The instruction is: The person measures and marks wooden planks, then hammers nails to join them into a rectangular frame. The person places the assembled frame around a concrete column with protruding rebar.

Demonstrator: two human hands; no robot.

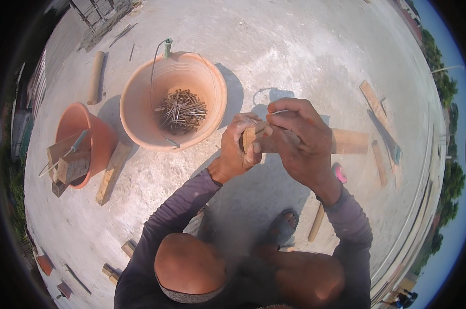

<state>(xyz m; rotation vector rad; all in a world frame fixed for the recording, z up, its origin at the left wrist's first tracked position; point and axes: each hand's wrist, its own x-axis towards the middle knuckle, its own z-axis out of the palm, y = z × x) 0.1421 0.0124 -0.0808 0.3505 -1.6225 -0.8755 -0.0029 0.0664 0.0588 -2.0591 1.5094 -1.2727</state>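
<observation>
In front of me my left hand [237,149] is closed round a small wooden block [248,138], with its end grain facing left. My right hand [304,139] is at the block's right side, fingers bent and the tips brought together by its top. Whatever those fingertips pinch is too small and too hidden to name. Behind the right hand a flat wooden board [350,141] sticks out to the right; I cannot tell whether it joins the block. Beyond my left hand stands an orange bucket [136,105] with a pile of nails [183,110] in its bottom.
A smaller orange bucket [101,139] at left holds wood offcuts [73,166] and a thin metal tool with a pale handle [78,140]. Beside it lies a wood strip [113,172]. More wood [375,105] and a pink object [339,172] lie rightward on the concrete floor [305,56].
</observation>
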